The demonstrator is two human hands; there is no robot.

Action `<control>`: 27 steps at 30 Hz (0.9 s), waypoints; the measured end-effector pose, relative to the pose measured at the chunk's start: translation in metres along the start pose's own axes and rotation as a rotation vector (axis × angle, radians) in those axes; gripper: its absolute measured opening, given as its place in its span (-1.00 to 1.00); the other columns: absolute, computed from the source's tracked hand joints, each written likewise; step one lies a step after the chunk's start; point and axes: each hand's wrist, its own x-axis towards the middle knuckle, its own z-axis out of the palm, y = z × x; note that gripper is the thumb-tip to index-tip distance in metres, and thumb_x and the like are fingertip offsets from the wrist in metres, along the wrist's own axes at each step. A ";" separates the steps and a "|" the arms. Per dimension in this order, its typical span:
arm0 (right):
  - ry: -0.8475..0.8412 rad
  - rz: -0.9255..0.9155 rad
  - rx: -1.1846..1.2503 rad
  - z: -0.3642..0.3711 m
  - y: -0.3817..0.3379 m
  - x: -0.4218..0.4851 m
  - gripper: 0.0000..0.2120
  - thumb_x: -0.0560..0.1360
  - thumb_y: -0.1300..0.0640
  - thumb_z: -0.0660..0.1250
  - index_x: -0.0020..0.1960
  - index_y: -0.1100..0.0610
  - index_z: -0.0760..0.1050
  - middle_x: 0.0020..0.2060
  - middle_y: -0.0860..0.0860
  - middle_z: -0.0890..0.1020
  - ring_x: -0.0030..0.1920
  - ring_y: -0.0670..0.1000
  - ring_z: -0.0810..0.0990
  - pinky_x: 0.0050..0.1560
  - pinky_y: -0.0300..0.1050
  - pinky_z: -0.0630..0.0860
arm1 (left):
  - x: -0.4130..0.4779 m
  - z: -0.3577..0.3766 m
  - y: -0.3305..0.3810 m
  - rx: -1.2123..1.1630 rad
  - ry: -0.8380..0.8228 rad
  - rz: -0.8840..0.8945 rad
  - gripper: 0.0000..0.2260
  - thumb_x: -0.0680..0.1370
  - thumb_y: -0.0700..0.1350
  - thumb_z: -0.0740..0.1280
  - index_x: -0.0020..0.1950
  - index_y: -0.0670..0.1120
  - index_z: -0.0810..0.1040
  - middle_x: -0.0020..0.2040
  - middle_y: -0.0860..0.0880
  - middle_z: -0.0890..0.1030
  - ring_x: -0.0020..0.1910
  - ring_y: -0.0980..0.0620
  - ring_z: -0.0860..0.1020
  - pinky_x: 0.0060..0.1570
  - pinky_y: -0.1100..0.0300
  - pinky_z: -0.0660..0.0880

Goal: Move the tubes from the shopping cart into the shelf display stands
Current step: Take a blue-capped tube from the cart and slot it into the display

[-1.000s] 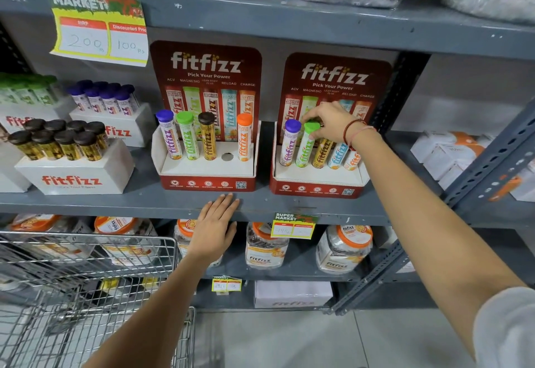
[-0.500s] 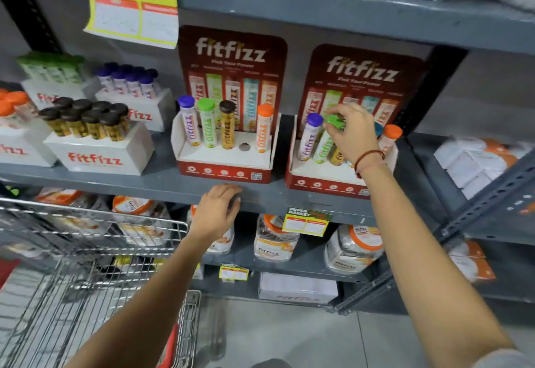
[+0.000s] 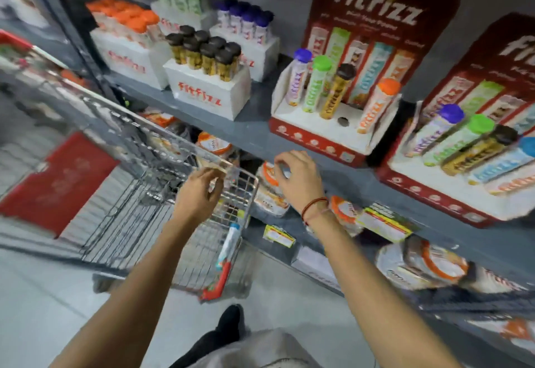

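Two bare hands are low in the head view, both in front of the grey shelf [image 3: 254, 133]. The left hand [image 3: 197, 194] is over the near corner of the wire shopping cart [image 3: 139, 147], with the fingers curled loosely and narrow; I cannot tell if it touches the cart rim, and it holds nothing that I can see. The right hand [image 3: 301, 179], with a red thread on the wrist, is just below the front edge of the shelf, its fingers bent and partly apart, also holding nothing.

One tube with a blue cap [image 3: 227, 247] stays inside the cart, leaning against the wire wall at the corner nearest to the shelf, below the left hand.

On the shelf, the left display stand [image 3: 321, 133] holds four tubes: a purple-capped tube [image 3: 296, 78], a green-capped tube [image 3: 317, 84], a dark-capped tube [image 3: 337, 91] and an orange-capped tube [image 3: 377, 105]. One round hole [image 3: 343, 121] between the dark and the orange tube is open. The right display stand [image 3: 451, 197], at the right edge of the shelf, shows tubes with purple, green, dark and blue caps side by side; its far end is blurred.

At the left part of the shelf stand white boxes [image 3: 208, 92] filled with tubes of one cap colour each.
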 end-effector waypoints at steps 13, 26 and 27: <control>-0.786 0.023 -0.097 0.187 -0.021 -0.013 -0.89 0.46 0.27 0.26 -0.10 0.24 0.57 -0.09 0.23 0.65 -0.04 0.21 0.60 -0.03 0.01 0.58 | -0.096 -0.023 -0.095 0.179 0.009 -0.437 -0.85 0.52 -0.22 0.28 0.02 -0.22 0.59 -0.01 -0.23 0.64 0.01 -0.24 0.52 -0.02 -0.07 0.46; -1.084 0.492 -0.358 0.310 0.023 -0.023 -0.52 0.54 0.17 0.25 0.39 0.31 0.23 0.35 0.27 0.39 0.31 0.23 0.40 0.28 0.01 0.40 | -0.110 0.002 -0.126 0.331 -0.005 -0.503 -0.81 0.56 -0.12 0.21 0.02 -0.18 0.56 -0.02 -0.16 0.64 0.00 -0.16 0.52 -0.15 -0.01 0.51; -1.071 0.513 -0.357 0.316 0.024 -0.026 -0.53 0.55 0.17 0.25 0.38 0.32 0.23 0.35 0.25 0.40 0.31 0.22 0.40 0.28 0.00 0.40 | -0.110 0.003 -0.126 0.349 -0.006 -0.516 -0.81 0.56 -0.12 0.21 0.00 -0.18 0.56 -0.05 -0.16 0.64 -0.02 -0.17 0.52 -0.18 -0.03 0.52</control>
